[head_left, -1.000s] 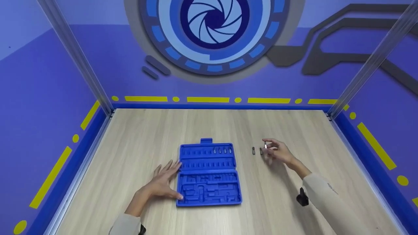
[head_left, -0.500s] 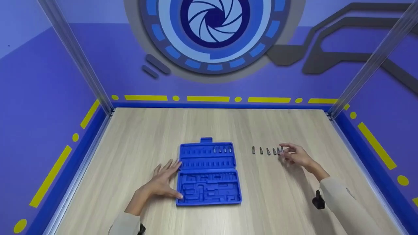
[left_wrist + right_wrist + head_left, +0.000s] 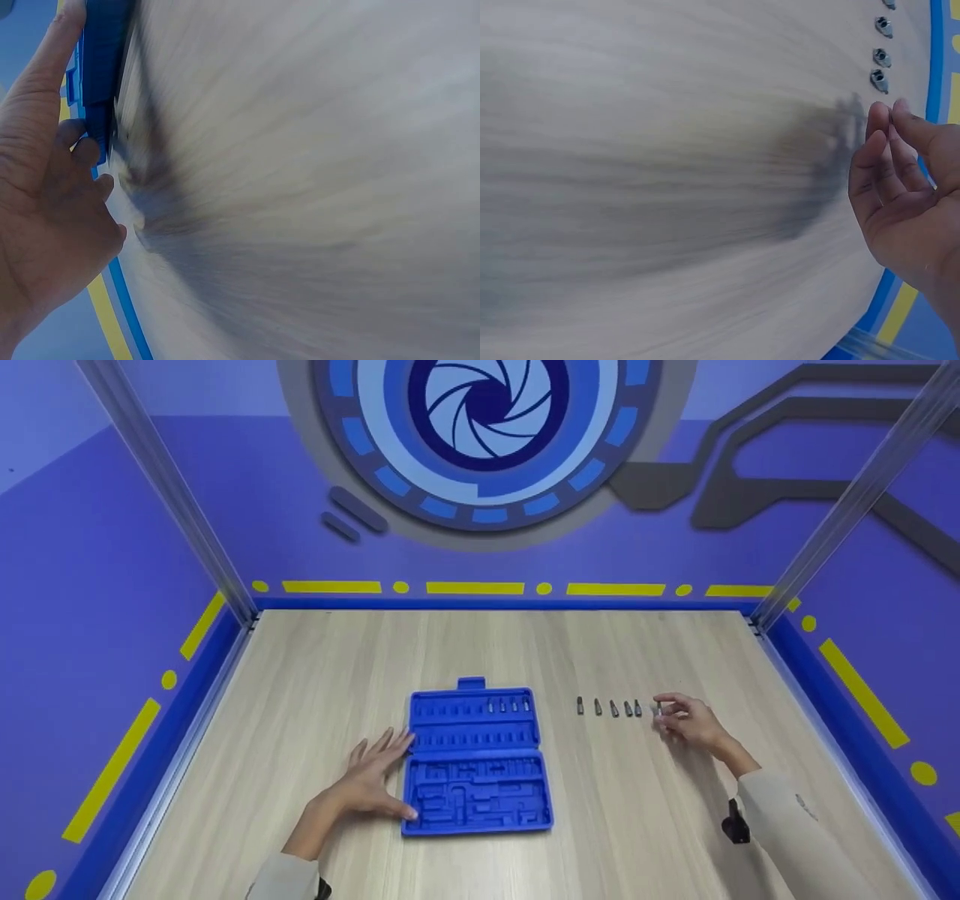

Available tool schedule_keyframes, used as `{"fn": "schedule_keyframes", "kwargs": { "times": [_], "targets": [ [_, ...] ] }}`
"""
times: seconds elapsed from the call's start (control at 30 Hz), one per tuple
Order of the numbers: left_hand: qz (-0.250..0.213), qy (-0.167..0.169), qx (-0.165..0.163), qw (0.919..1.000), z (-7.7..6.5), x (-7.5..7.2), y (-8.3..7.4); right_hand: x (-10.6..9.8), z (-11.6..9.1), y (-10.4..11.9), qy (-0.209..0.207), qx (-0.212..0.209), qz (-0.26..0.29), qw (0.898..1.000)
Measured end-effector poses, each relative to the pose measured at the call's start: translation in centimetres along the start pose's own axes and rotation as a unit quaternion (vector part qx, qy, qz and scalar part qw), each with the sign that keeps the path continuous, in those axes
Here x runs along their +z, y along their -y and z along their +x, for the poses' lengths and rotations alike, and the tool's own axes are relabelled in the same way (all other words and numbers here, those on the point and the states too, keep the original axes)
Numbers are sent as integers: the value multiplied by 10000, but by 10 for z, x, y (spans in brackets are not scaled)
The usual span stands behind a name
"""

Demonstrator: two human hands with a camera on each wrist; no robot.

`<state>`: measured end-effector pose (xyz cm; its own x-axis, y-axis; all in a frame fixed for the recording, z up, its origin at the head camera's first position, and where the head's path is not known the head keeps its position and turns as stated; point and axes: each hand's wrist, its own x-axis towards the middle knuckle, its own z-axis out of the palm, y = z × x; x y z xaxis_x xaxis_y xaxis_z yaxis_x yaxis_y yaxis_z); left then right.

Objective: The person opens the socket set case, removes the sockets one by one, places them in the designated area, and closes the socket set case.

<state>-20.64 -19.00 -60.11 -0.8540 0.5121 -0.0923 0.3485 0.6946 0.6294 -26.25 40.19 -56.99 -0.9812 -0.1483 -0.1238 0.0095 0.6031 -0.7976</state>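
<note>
Right of the blue case, 5 bits lined the table.
The right hand pinched a 6th bit; the spread left hand touched the case's left edge. A slack pinch might have dropped the 6th bit; a sideways brush, displaced the 5 bits.

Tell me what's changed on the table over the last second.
The right hand has moved rightward to beyond the row of bits, with a small metal bit pinched in its fingers. Five bits now show in that row, where only two showed beside the hand a second ago. The left hand stays on the open blue case, and the four bits in its lid are unmoved.
</note>
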Motion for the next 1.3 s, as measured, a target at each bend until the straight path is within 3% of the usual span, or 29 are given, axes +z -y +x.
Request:
{"fn": "schedule_keyframes", "kwargs": {
  "times": [0.27,0.73,1.3],
  "targets": [
    [-154,34,73,9998,-2,-1,0,10,5,-5,-222,90,-286,9993],
    [-4,-6,27,10000,-1,0,2,18,18,-8,-206,-308,-908,9952],
    [15,15,83,10000,-1,0,4,2,19,16,52,-273,-694,9972]
  ]
}}
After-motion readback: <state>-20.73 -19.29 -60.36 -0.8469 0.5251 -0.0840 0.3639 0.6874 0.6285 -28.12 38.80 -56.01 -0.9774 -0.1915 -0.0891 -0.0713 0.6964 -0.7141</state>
